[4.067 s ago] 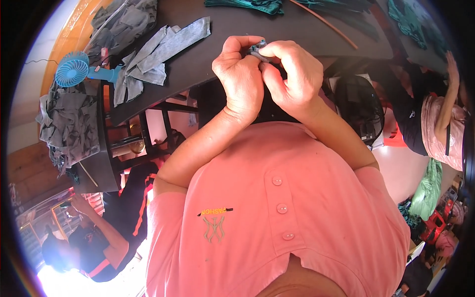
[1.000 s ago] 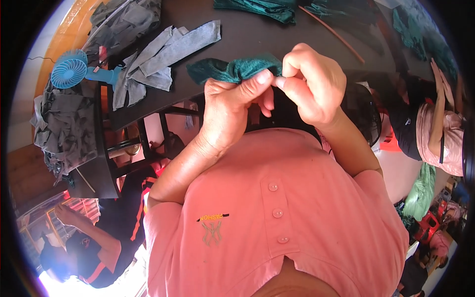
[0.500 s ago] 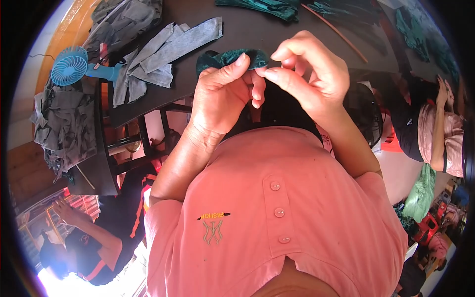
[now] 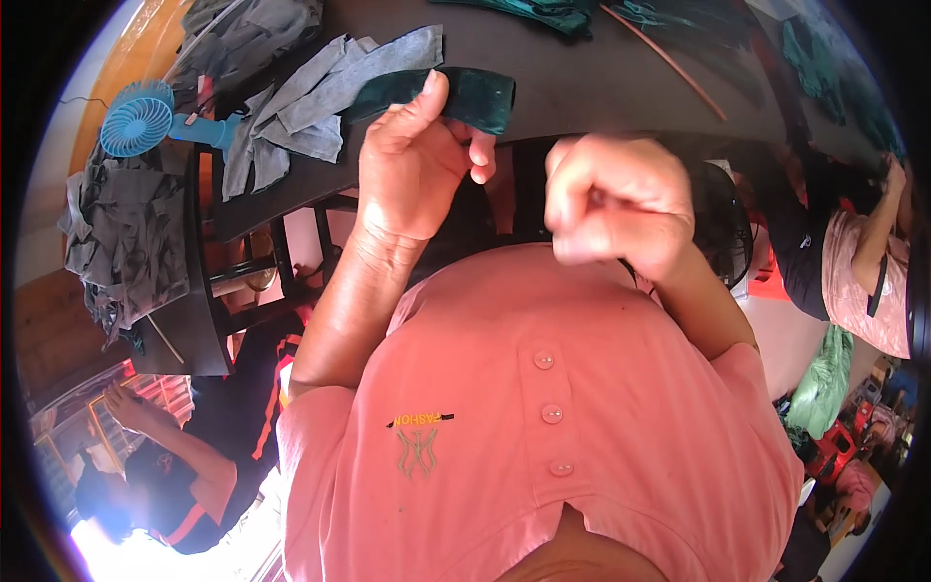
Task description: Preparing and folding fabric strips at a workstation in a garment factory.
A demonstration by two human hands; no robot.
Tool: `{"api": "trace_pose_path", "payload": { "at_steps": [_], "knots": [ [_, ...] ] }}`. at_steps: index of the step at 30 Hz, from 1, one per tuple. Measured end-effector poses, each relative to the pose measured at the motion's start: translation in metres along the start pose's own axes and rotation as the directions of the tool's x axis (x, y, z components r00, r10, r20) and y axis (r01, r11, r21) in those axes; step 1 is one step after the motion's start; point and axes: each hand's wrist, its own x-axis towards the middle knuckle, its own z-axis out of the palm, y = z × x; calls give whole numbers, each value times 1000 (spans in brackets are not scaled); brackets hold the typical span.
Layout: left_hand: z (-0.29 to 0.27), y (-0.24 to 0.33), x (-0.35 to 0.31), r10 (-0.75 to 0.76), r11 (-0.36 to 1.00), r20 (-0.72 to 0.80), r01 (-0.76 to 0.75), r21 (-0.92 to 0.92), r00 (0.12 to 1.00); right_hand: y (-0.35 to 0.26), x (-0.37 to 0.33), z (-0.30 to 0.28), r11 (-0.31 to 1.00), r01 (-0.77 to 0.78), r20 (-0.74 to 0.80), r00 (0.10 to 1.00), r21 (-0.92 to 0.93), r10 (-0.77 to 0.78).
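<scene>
My left hand [image 4: 407, 184] grips a strip of dark green velvet-like fabric [image 4: 480, 97], with the thumb on top and the fingers beneath. The strip's loose end sticks out past the fingertips to the right, and its other end reaches left over some grey strips. Apart from the fabric, my right hand [image 4: 626, 204] is raised in front of my chest with its fingers curled in. Motion blurs those fingertips, and whatever they may pinch is too small or hidden to make out.
Grey fabric strips [image 4: 335, 97] lie on the dark table [image 4: 572, 92] beside a blue handheld fan [image 4: 141, 118]. A grey cloth pile [image 4: 126, 242] is at the left. Green cloth [image 4: 543, 12] and a thin stick [image 4: 669, 63] lie farther back. Other people sit at both sides.
My right hand has pulled away from the fabric, down and toward my chest, and its fingers have curled. My left hand has shifted slightly left, and the strip now extends flatter.
</scene>
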Motion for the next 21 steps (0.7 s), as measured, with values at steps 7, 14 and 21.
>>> {"api": "trace_pose_path", "payload": {
  "at_steps": [7, 14, 21],
  "knots": [
    [9, -9, -9, -80, 996, 59, 78, 44, 995, 9, 24, -14, 747, 313, -155, 862, -587, -483],
    [5, -10, -12, -291, 952, 151, 271, 139, 945, 16, 13, -14, 895, 172, -323, 891, -410, -320],
    [-1, 2, -28, -414, 898, 413, 291, 330, 811, 20, 4, -27, 978, 200, -500, 854, 66, -141]
  ]
}}
